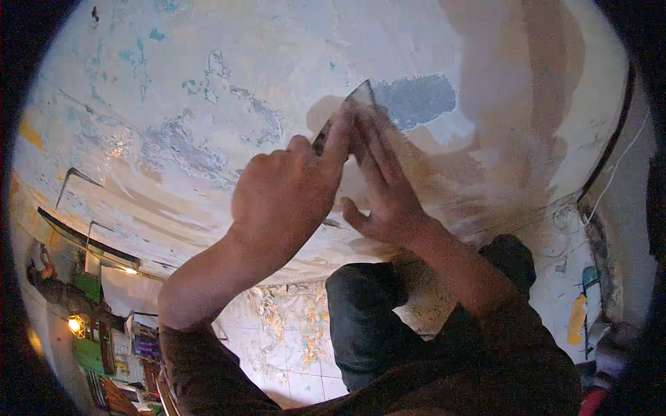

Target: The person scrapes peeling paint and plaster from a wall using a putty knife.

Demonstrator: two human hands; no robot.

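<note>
A scraper (365, 91) with a thin metal blade meets the pale, patchy wall (409, 35). My left hand (288, 184) is closed round its lower part, with the index finger stretched up along the blade. My right hand (388, 191) lays its straight fingers against the blade, the thumb held apart. Just right of the blade tip is a rough dark grey patch (420, 100) where the surface coat is gone. Most of the scraper's handle is hidden by my left hand.
Flakes of plaster and paint (295, 319) litter the tiled floor (312, 385) by my bent legs (368, 315). Bent metal brackets (78, 177) stick out at the left. A lit lamp (76, 326) glows at lower left. A yellow object (577, 319) lies at the right.
</note>
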